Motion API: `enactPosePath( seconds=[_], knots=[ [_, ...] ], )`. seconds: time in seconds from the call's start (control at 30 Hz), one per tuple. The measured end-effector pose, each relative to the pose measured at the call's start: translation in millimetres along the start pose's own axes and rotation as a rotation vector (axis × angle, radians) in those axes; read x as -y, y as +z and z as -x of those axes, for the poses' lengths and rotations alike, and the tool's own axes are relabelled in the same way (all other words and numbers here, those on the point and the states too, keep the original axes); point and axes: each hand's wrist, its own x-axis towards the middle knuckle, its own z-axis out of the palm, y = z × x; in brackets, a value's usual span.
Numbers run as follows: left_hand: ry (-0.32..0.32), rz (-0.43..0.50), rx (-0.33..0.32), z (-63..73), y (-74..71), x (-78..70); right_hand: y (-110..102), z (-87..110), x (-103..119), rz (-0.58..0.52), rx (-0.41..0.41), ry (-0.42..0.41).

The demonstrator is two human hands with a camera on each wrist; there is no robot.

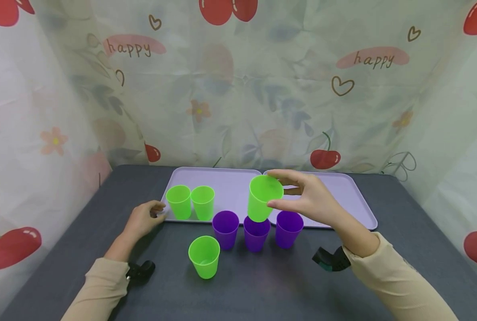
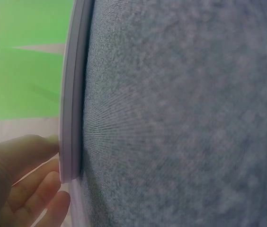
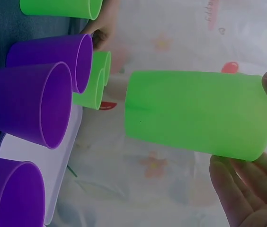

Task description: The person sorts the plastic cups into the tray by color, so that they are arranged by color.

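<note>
My right hand (image 1: 312, 196) holds a green cup (image 1: 260, 200) by its rim, thumb on the near side and fingers on the far side. The cup is upright in the air, above the middle purple cup (image 1: 256, 238). My left hand (image 1: 144, 218) grips the front left corner of the left lilac tray (image 1: 234, 187), its thumb against the rim in the left wrist view. Two green cups, one left (image 1: 179, 203) and one right (image 1: 203, 203), stand side by side on that tray.
Purple cups stand left (image 1: 225, 229) and right (image 1: 289, 229) of the middle one, along the trays' front edge. Another green cup (image 1: 204, 258) is nearer on the dark tablecloth (image 1: 262, 294). A second lilac tray (image 1: 350, 191) adjoins on the right. Patterned curtain (image 1: 242, 89) surrounds the table.
</note>
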Motion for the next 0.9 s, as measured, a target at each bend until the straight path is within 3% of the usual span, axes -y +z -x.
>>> enactPosePath(
  seconds=[0.37,0.9],
  knots=[
    [-0.019,0.002,0.009,0.3,-0.1,-0.2,0.6,-17.9,-10.6,0.024,-0.005,-0.007],
    [0.003,-0.006,-0.008,-0.5,0.4,1.7,4.2,-41.0,-25.0,-0.017,0.066,0.01]
  ],
)
